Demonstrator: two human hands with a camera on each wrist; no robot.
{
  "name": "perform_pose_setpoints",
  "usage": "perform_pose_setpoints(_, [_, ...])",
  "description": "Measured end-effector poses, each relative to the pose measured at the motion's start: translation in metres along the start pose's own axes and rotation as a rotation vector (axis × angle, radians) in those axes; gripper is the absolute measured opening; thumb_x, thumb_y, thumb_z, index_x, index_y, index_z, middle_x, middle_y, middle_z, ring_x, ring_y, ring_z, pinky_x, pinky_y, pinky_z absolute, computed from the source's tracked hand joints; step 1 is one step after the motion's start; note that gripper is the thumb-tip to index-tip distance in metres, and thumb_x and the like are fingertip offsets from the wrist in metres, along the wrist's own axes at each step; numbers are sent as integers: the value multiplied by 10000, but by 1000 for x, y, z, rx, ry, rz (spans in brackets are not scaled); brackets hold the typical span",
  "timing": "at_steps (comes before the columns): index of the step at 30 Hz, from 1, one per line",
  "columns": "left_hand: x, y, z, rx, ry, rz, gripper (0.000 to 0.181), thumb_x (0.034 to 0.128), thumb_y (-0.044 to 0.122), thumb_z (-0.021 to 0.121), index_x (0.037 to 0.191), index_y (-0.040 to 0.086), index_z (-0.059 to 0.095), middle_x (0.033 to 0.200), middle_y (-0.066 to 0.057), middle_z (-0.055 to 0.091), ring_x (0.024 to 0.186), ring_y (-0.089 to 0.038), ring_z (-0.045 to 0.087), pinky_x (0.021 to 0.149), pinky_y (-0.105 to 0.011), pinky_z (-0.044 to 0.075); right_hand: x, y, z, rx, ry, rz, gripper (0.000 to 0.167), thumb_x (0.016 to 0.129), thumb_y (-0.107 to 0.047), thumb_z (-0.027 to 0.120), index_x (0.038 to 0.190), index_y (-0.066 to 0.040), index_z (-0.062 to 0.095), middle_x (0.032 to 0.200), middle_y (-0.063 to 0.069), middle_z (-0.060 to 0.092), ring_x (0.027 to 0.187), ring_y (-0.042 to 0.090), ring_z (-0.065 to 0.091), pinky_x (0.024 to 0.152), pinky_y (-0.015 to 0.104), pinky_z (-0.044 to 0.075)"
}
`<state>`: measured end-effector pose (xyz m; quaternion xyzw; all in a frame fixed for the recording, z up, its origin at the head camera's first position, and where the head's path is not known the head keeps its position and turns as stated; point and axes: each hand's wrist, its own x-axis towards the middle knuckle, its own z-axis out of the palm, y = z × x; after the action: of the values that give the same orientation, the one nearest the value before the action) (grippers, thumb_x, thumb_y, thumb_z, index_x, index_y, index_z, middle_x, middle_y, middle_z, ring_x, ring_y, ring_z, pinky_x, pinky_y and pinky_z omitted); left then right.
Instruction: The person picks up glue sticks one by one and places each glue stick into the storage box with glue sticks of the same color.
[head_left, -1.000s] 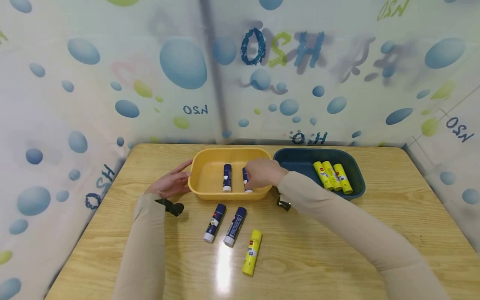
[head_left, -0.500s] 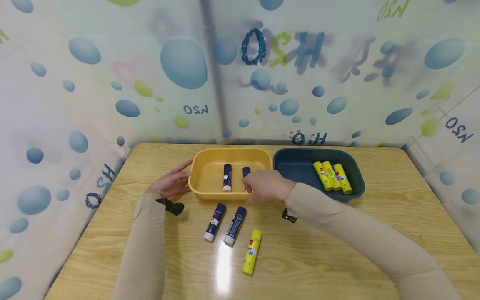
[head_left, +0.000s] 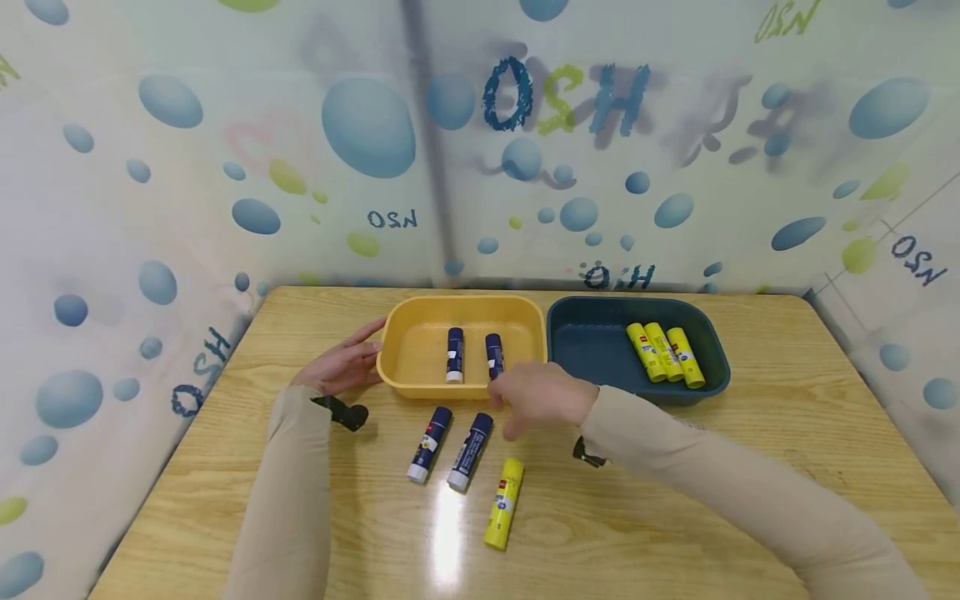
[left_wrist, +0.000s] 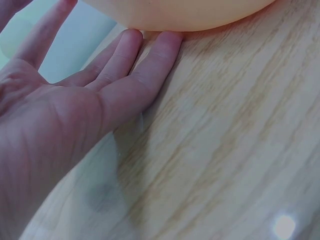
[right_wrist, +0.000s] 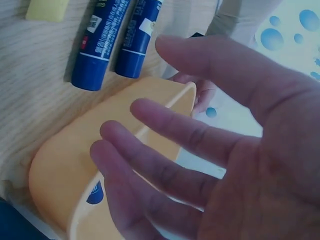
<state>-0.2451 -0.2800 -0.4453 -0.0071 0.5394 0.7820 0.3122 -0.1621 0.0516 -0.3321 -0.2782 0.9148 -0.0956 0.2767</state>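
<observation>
Clearly, the right hand (head_left: 543,396) is empty: its thumb and fingers are spread apart, over the near right corner of the orange-yellow tray (head_left: 427,392). The left hand (head_left: 343,365) has its fingers extended and touches the left end of this tray, without grasping it. Inside the tray lie two blue glue sticks, one left (head_left: 455,354) and one right (head_left: 494,350), the second partly hidden by the right hand. In the dark blue tray (head_left: 588,342), just beside, three yellow glue sticks (head_left: 663,352) lie together. On the counter (head_left: 637,517), in front, remain two other blue sticks (head_left: 430,445) and a single yellow stick (head_left: 504,504).

By my judgement, the step in hand lies between placing one stick and taking another, with the colours kept apart. The next move calls for lowering the right hand to the nearer blue stick (head_left: 470,452) and pinching it around the body, while the left hand steadies the tray.
</observation>
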Motion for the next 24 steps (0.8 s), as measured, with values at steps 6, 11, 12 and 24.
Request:
perform_pose_setpoints(6, [0, 0, 0, 1, 3, 0, 584, 1055, 80, 371, 1569, 229, 135, 1403, -38, 428, 1142, -153, 518, 895, -414, 472, 1, 3, 10, 4, -104, -96, 267, 800, -131, 802, 1035, -186, 689, 1047, -8, 624, 894, 148, 529, 799, 306, 462])
perform_pose_setpoints(11, [-1, 0, 0, 4, -3, 3, 590, 1054, 83, 378, 1569, 231, 132, 1414, -43, 421, 1145, -149, 518, 896, -411, 470, -1, 5, 22, -13, -158, -206, 301, 790, -90, 805, 1034, -218, 684, 1077, -20, 618, 906, 116, 532, 823, 271, 460])
perform_pose_setpoints(12, [-1, 0, 0, 8, -5, 5, 590, 1054, 85, 378, 1569, 231, 130, 1418, -45, 415, 1147, -149, 516, 896, -409, 470, -2, 5, 25, -18, -161, -217, 302, 789, -91, 807, 1031, -224, 683, 1065, -31, 613, 900, 109, 528, 814, 267, 459])
perform_pose_setpoints(24, [1, 0, -1, 38, 0, 1, 590, 1057, 96, 375, 1569, 247, 124, 1541, -109, 228, 1179, -158, 480, 911, -415, 462, -6, 0, 52, -128, -194, -459, 345, 734, -100, 847, 1011, -234, 690, 1016, -136, 605, 939, 34, 517, 855, 213, 433])
